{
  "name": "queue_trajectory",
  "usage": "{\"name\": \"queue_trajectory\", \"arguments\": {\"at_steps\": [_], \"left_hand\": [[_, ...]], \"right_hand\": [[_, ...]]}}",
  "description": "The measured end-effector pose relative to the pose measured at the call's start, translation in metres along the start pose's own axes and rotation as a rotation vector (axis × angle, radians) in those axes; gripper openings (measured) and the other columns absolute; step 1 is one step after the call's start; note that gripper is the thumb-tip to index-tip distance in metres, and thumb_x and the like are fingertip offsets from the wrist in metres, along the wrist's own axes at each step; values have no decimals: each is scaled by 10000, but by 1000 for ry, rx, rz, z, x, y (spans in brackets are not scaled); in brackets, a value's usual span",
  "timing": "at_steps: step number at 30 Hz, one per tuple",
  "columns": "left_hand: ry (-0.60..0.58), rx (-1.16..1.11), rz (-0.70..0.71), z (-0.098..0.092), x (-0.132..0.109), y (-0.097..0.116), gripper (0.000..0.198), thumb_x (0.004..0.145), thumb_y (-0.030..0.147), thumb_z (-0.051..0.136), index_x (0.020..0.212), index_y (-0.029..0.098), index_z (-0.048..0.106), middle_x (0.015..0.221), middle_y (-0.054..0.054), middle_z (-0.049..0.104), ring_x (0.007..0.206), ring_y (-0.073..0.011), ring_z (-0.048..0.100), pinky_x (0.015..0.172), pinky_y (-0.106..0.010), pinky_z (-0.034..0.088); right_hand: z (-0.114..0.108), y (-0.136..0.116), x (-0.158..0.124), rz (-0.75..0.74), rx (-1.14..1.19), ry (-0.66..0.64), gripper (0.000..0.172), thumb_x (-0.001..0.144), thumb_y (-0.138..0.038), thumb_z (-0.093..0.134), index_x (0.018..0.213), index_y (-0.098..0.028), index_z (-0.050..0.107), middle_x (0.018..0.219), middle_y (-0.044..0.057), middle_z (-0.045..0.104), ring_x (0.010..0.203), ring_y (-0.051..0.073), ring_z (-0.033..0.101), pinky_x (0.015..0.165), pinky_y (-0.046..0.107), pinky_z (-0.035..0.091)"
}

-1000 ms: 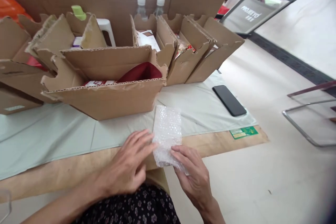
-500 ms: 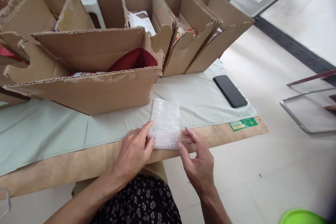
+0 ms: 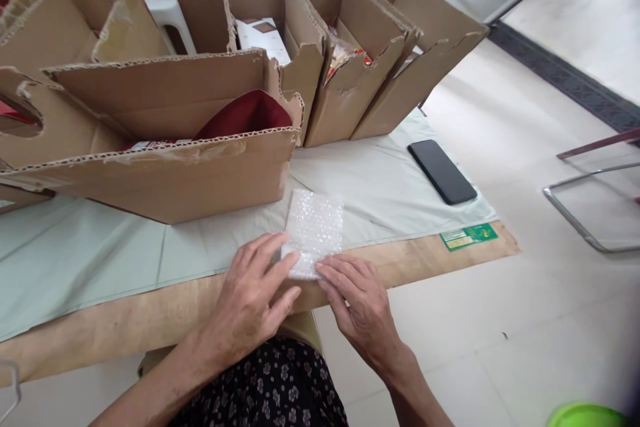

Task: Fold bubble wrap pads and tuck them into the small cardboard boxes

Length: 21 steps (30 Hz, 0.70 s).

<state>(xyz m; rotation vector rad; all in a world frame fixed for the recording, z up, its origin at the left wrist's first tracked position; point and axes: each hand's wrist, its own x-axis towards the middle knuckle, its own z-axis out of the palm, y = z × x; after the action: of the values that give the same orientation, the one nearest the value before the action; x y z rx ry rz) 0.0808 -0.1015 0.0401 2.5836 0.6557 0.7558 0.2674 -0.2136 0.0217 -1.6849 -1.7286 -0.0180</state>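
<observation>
A small folded sheet of clear bubble wrap (image 3: 317, 223) lies at the front edge of the cloth-covered table. My left hand (image 3: 257, 283) is open at its left side, fingers apart, with the fingertips resting on or just over the near left part. My right hand (image 3: 357, 297) is at the near right corner. Its fingers are held together over the folded edge and the thumb lies close below them, closed on the wrap. The right fingers cover that corner.
Behind the wrap stands a cardboard box (image 3: 235, 177) with something dark red inside. Several more cardboard boxes (image 3: 373, 90) line the back. To the right are a black phone (image 3: 443, 171) and a green card (image 3: 469, 237). A metal-framed chair (image 3: 575, 220) stands beyond the table.
My right hand has moved left onto the near edge of the bubble wrap and closed there. My left fingers have spread, with the thumb drawn off the wrap.
</observation>
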Motion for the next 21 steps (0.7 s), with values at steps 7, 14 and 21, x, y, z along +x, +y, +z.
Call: {"name": "queue_trajectory", "arguments": {"at_steps": [7,14,21], "left_hand": [[-78,-136,-117,2,1,-1,291,999,77,507,1244,183,623,968,-49,760,845,-214,668,790,-392,535],[-84,68,-191,15,13,-10,247,1005,168,534,1228,175,639,974,-74,746,867,-255,694,796,-418,568],[-75,-22,-49,-4,0,-7,308,1004,147,574,1310,177,590,1339,-136,653,1244,-293,588,1049,-469,504]], "right_hand": [[-8,-3,5,63,64,41,253,995,-152,620,1234,-229,651,1042,67,767,960,225,714,843,399,581],[-7,-3,-3,-53,-69,-2,336,926,-130,689,1253,-205,669,1209,102,753,1183,285,672,965,447,526],[1,6,10,-10,15,-69,260,1022,-128,553,1258,-203,633,1125,70,780,1071,235,699,923,419,525]]}}
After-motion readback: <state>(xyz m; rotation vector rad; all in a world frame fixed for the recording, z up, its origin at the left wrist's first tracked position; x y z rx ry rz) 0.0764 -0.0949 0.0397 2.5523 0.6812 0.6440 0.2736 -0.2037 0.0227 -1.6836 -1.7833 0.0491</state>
